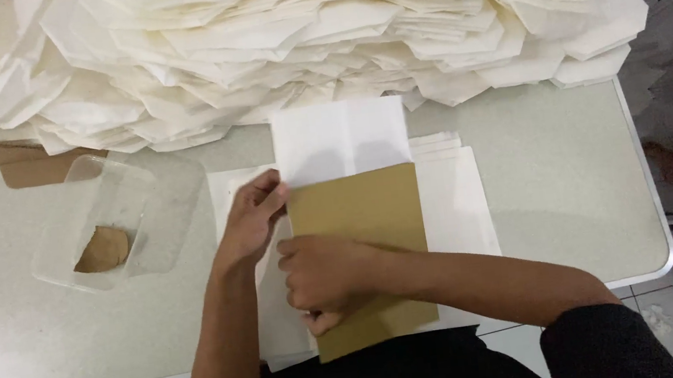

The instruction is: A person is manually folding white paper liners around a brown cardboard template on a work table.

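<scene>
Hands at work on a sheet of white paper (341, 139) and a tan cardboard rectangle (366, 228), seen from the head camera looking down at a pale grey table (555, 181). The cardboard rectangle lies flat on the paper near the table's front edge, with the upper part of the sheet showing beyond its top edge and carrying faint crease lines. The left hand (251, 220) rests at the rectangle's upper left corner, fingers loosely curled, their tips touching the paper's left edge where it meets the card. The right hand (326, 279) crosses in from the right and presses on the lower left part of the rectangle, fingers bent and closed around the card's edge or the paper beneath it; which of the two it grips cannot be told. More flat white sheets (452, 201) lie under and beside the card, still unfolded. Across the back of the table a large heap of folded white paper pieces (293, 33) is already piled up, which suggests much of the work is done while the flat stack remains. At the left stands a clear plastic container (116, 222) with a brown scrap (103, 251) inside, and a brown cardboard piece (25, 165) pokes out from under the heap.
</scene>
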